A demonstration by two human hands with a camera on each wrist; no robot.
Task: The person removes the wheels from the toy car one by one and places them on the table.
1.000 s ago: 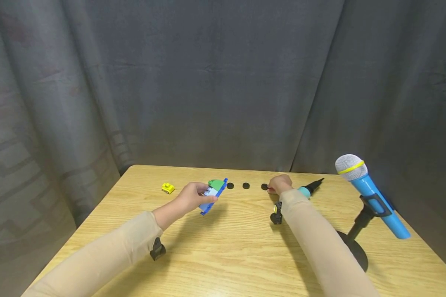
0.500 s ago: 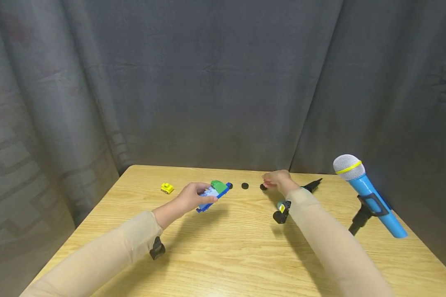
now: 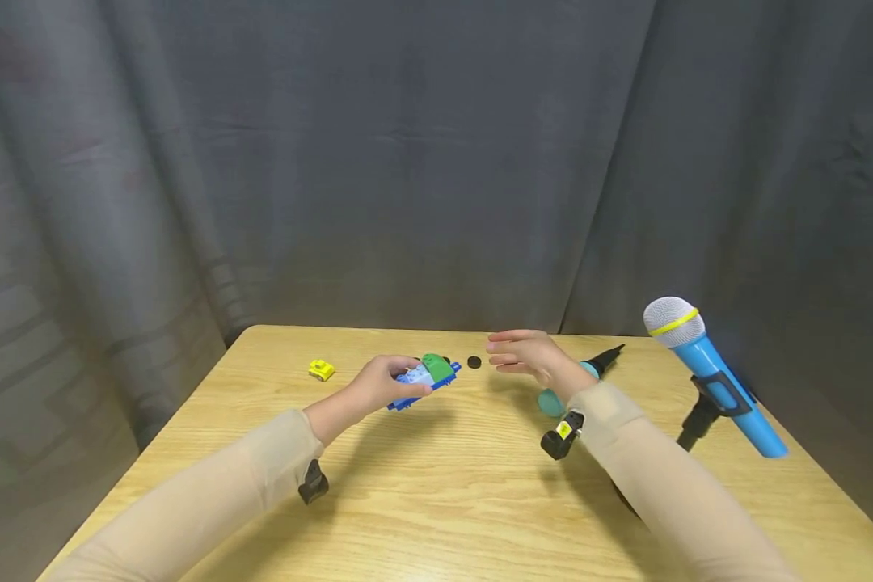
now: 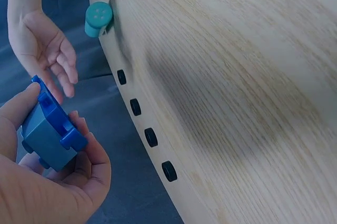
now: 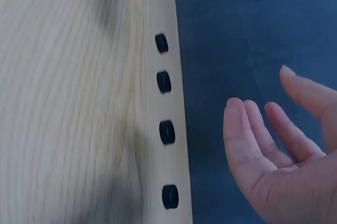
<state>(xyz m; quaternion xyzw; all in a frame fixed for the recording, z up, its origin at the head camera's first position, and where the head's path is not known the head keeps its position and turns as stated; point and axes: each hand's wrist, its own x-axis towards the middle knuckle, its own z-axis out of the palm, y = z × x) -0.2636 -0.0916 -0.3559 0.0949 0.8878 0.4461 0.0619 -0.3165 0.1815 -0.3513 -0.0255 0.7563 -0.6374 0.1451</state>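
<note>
My left hand (image 3: 373, 388) grips the blue toy block car (image 3: 423, 380), raised just above the tabletop (image 3: 436, 485) near its far edge. My right hand (image 3: 525, 357) hovers to the car's right, fingers spread, empty. The car's long axis tilts up to the right, green roof on top. Black wheels (image 5: 167, 132) line the far edge.

Wood table (image 3: 436, 501) w/ grey curtain (image 3: 407, 162) behind. Small yellow toy (image 3: 322, 369) far left, blue mic (image 3: 706, 372) on black stand (image 3: 698, 420) at right, teal screwdriver (image 3: 578, 378) nearby.
</note>
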